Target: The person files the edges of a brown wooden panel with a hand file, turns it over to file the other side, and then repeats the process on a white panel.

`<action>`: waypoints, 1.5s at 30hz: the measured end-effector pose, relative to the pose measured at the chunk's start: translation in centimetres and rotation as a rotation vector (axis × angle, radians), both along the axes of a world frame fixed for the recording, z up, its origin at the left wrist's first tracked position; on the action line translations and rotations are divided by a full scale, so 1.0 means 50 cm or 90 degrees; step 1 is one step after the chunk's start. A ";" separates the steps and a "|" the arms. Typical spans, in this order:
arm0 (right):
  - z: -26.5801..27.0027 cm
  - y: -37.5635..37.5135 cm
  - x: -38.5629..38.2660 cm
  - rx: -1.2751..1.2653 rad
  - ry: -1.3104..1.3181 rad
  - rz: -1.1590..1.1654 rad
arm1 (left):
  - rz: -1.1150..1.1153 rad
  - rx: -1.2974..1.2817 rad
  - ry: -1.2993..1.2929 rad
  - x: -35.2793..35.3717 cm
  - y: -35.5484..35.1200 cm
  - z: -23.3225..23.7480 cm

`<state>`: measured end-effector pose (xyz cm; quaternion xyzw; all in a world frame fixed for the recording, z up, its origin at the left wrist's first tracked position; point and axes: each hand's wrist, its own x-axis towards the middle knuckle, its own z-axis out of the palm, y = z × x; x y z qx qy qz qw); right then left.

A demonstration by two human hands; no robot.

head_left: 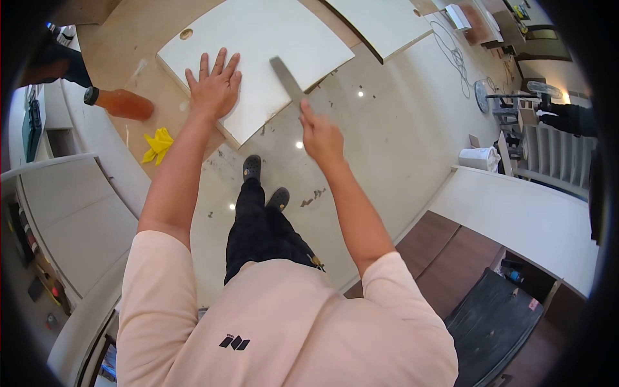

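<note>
A white board (264, 39) with a small round hole near its upper left corner lies on a brown work surface. My left hand (216, 90) rests on it palm down, fingers spread, near the board's left side. In my right hand (321, 135) is a flat metal file (287, 77), gripped at its lower end. The file's blade points up and to the left and overlaps the board's right edge in this view. My right hand itself is over the floor, just outside that edge.
On the brown surface (138, 58) lie an orange bottle (122, 104) with a dark cap and a yellow cloth (157, 145). Another white panel (380, 22) is at the top right. Debris dots the floor (380, 135). A fan (482, 97) and a white bin (479, 158) stand right.
</note>
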<state>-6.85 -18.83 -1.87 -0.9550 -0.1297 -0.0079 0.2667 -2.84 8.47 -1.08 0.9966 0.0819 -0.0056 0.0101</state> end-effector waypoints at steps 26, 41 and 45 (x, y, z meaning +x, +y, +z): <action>0.177 0.071 0.289 0.021 0.031 0.597 | 0.428 -0.898 -0.077 -0.163 -0.123 0.262; 0.059 0.057 0.422 -0.260 -0.135 0.906 | 0.864 -0.626 -0.502 -0.351 -0.615 0.143; 0.067 0.075 0.209 -0.215 -0.121 0.894 | 0.917 -0.600 -0.549 -0.370 -0.690 0.142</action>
